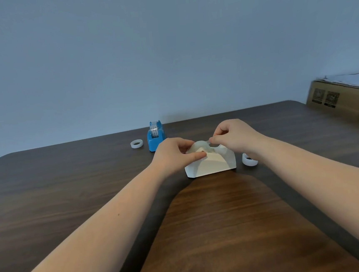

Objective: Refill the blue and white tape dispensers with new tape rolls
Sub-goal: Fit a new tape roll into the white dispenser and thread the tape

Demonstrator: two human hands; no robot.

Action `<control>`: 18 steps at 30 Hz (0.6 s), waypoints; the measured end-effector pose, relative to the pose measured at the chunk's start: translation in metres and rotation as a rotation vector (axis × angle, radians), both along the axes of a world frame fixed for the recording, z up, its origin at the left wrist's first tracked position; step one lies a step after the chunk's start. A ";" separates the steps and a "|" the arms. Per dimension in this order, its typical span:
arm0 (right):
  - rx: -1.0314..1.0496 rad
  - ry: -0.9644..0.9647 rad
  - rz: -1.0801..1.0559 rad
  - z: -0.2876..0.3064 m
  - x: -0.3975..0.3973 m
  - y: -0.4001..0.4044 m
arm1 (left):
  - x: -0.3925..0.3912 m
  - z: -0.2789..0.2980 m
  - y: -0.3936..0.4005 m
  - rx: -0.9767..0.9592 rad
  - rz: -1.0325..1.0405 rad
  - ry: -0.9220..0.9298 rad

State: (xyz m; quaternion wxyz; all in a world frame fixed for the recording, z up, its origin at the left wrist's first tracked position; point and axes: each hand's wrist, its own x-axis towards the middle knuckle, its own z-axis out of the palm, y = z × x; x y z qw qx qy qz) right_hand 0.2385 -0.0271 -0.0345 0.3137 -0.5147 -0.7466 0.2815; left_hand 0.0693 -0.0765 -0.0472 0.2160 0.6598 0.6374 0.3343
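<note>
The white tape dispenser (211, 165) sits on the dark wooden table (204, 231) in front of me, with a clear tape roll (201, 145) in its cradle. My left hand (173, 153) grips the dispenser's left side, thumb pressed on the top. My right hand (234, 138) pinches at the top of the roll, fingers closed on the tape. Behind and to the left stands the blue tape dispenser (155, 135) with a roll in it. One loose ring (136, 143) lies left of the blue dispenser. Another ring (249, 159) lies right of the white one, partly hidden by my right wrist.
A cardboard box (342, 97) stands at the table's far right corner, with paper on top. A plain wall rises behind the table's back edge.
</note>
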 end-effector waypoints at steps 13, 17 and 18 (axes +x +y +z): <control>-0.047 0.042 -0.107 0.007 0.034 0.001 | -0.001 0.000 0.001 -0.020 0.012 -0.002; -0.058 0.042 -0.133 0.005 0.043 0.003 | -0.001 0.001 0.000 -0.025 0.017 -0.012; -0.060 0.039 -0.142 0.005 0.046 0.003 | -0.001 0.001 0.000 -0.026 0.018 -0.015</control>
